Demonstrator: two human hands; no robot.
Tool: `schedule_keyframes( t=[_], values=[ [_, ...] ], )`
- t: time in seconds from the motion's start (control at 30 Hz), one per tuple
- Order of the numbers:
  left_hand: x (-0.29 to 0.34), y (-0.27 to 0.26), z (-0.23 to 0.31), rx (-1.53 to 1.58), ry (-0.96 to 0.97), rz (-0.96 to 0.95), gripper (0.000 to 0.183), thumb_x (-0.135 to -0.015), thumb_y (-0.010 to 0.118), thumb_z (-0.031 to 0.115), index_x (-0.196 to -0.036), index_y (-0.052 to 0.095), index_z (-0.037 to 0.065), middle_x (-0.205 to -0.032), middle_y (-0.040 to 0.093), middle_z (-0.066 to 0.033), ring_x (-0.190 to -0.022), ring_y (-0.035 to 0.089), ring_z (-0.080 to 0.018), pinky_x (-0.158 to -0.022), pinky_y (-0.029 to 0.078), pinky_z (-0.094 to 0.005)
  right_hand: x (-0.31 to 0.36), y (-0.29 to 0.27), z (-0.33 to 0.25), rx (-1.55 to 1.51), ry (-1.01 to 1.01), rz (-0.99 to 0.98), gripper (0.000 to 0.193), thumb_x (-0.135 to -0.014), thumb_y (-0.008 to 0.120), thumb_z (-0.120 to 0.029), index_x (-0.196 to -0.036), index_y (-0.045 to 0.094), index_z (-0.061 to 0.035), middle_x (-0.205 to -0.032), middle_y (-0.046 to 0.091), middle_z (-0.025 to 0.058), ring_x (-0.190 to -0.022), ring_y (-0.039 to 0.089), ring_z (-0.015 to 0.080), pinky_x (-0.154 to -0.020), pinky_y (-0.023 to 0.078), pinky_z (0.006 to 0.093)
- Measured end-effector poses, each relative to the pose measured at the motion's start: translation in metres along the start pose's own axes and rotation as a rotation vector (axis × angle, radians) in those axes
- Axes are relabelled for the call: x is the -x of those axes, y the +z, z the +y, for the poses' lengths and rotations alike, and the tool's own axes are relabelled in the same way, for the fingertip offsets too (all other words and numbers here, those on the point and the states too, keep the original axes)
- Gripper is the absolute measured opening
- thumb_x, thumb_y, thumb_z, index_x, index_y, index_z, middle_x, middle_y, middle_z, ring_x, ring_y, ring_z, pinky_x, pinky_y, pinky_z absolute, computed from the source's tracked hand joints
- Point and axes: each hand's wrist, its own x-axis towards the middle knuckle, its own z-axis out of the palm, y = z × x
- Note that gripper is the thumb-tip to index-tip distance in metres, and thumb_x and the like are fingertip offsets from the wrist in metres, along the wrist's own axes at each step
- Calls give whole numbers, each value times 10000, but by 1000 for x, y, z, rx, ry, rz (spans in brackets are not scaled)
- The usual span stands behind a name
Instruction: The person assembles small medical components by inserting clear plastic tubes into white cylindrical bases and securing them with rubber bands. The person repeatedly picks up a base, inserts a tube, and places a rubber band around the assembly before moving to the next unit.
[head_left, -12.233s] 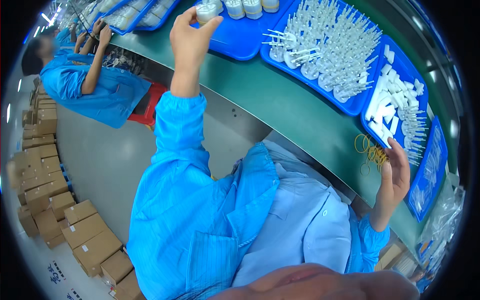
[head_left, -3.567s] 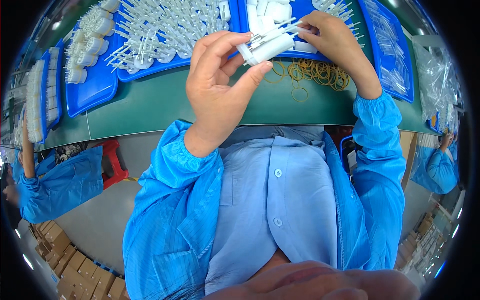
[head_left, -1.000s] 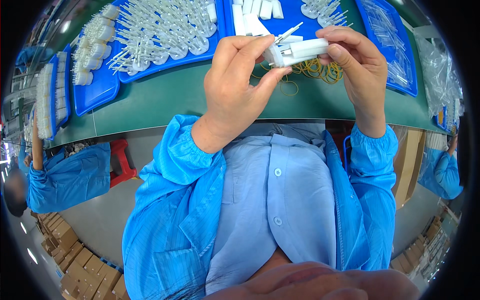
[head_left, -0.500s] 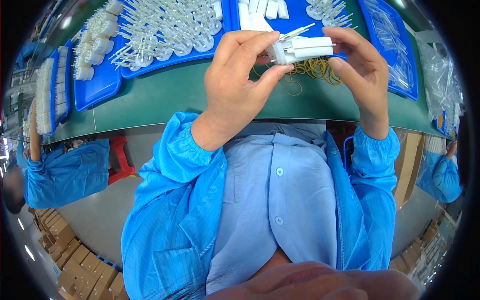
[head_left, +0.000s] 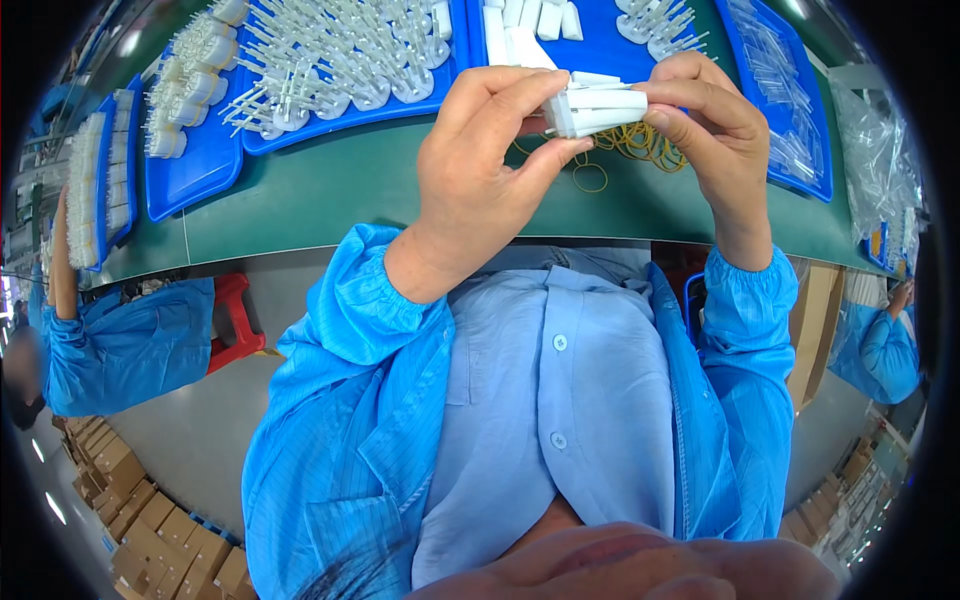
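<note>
My left hand [head_left: 475, 175] is closed round a clear plastic base [head_left: 563, 115], gripping its rim between thumb and fingers over the bench. Several white cylinders [head_left: 612, 101] stick out to the right from this base, lying side by side. With thumb and fingertips, my right hand [head_left: 718, 135] pinches the free right end of one white cylinder. Part of the base is hidden behind my left fingers. Yellow rubber bands [head_left: 650, 148] lie on the green bench just behind and below my hands.
A blue tray [head_left: 330, 128] holds many clear bases with upright rods. White cylinders [head_left: 525, 45] and more rodded bases [head_left: 655, 25] share another tray. Clear thin pieces [head_left: 775, 90] fill a right-hand tray. Plastic bags [head_left: 870, 150] lie farther right. Co-workers in blue sit at both sides.
My right hand has moved left and closed from a loose, open pose onto a white cylinder's end. The base has turned slightly in my left hand, and the cylinders now sit closer together.
</note>
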Motion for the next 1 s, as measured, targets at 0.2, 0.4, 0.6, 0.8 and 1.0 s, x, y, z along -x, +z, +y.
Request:
schedule_keyframes(
  t=[0.2, 0.4, 0.6, 0.8, 1.0],
  values=[
    [3, -9, -3, 401, -282, 47, 420, -778, 699, -109, -1174, 583, -32, -1186, 549, -102, -1081, 591, -205, -925, 524, -321, -14, 2, -3, 116, -51, -56, 157, -843, 684, -59, -992, 721, -27, -983, 655, 71, -951, 605, 160, -800, 481, 256],
    [5, -18, -14, 426, -199, 249, 422, -817, 660, -113, -1205, 510, -42, -1205, 561, -169, -1123, 572, -235, -949, 502, -341, -66, 12, 27, 877, -119, -17, 249, -841, 655, -136, -1016, 619, 38, -826, 644, 174, -746, 632, 304, -659, 501, 365],
    [6, -29, -16, 370, -142, 318, 460, -779, 693, -118, -1195, 511, -46, -1216, 502, -138, -1141, 560, -249, -975, 503, -365, -76, 29, 78, 1062, 99, -185, 263, -860, 645, -267, -970, 653, -28, -913, 678, 160, -829, 647, 354, -694, 505, 428],
    [7, -30, -21, 328, -145, 308, 458, -728, 755, -86, -1143, 567, -39, -1167, 487, -114, -1094, 579, -232, -939, 537, -337, -69, 27, 86, 1080, 29, -63, 234, -834, 639, -181, -1019, 652, -38, -923, 678, 167, -803, 656, 334, -683, 514, 413],
    [4, -26, -19, 169, -157, 248, 437, -708, 762, -89, -1112, 620, 3, -1115, 515, -90, -1037, 592, -200, -882, 568, -318, -56, 1, 35, 446, 273, 94, 272, -906, 601, -120, -1155, 627, -14, -947, 691, 96, -808, 666, 162, -661, 514, 301]
  ],
)
